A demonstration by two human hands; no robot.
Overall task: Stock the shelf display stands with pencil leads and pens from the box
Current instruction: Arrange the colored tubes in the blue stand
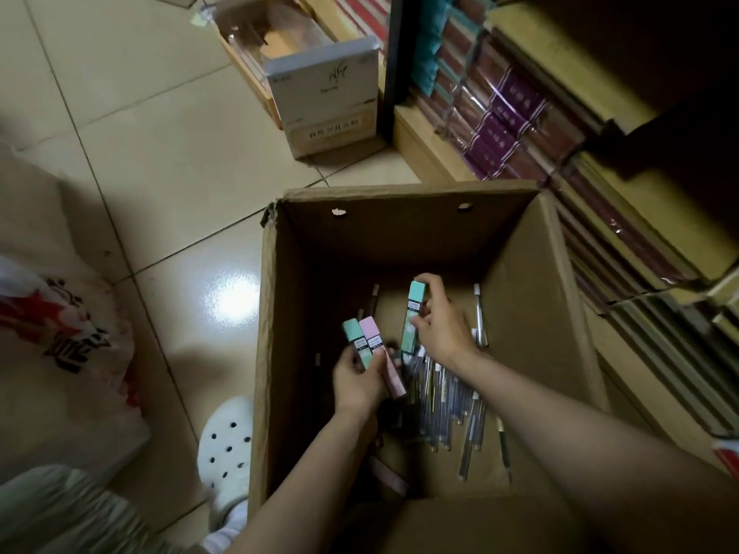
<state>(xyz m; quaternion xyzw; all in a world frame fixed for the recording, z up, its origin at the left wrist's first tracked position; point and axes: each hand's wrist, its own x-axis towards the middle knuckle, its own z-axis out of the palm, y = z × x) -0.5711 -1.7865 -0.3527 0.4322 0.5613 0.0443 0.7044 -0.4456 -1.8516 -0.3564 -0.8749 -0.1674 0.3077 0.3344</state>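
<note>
Inside the open cardboard box (520, 297) both hands are at work among the stock. The right hand (442, 325) pinches a mint-green pencil lead case (413, 319) between thumb and curled fingers, holding it nearly upright above the middle of the box floor. The left hand (358, 383), just beside it toward the box's left wall, clasps two more cases side by side: a second green case (354, 341) and a pink case (374, 339), their capped ends pointing up and away from the person. A longer pink piece continues below the fingers, but whether it belongs to the same case is unclear.

On the box floor, beneath and to the right of the hands, lies a loose heap of clear-barrelled pens (452, 397), mostly running lengthwise toward the person; a few single pens rest against the box's right wall.

Outside the box, a white perforated clog (226, 445) stands on the tiled floor (160, 173) against the box's left wall. Further left of the box sits a white plastic bag (68, 333) with red and black print. Beyond the box's far wall stands a white printed carton (326, 97). To the right of the box, stacked shrink-wrapped books (512, 117) fill low shelves.
</note>
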